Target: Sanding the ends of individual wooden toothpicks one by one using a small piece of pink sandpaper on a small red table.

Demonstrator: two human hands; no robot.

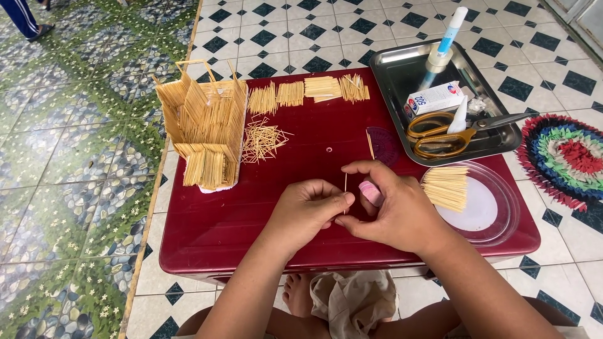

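Both hands meet over the near middle of the dark red table (251, 220). Left hand (308, 210) pinches a single thin stick (345, 188) between thumb and fingertips, stick upright. Right hand (392, 210) curls in from the right, fingertips on the same stick, with a small pink object (370, 193) tucked against the palm — what it is I cannot tell.

Far left on the table: a small house-like model of sticks (207, 122), walls upright, standing on a white base. Just right of it, a loose tangle of sticks (262, 139). Along the far edge, four tidy bundles of cut sticks (308, 93) in a row. A purple protractor (384, 144) lies near the table's middle right.

Far right: a metal tray (392, 69) holding yellow-handled scissors (446, 133), a glue tube (443, 47) and a small white box (433, 98). Near right — a clear round lid (493, 210) with a fan of sticks (447, 187) across it.

Floor right: a multicoloured rag mat (565, 157).
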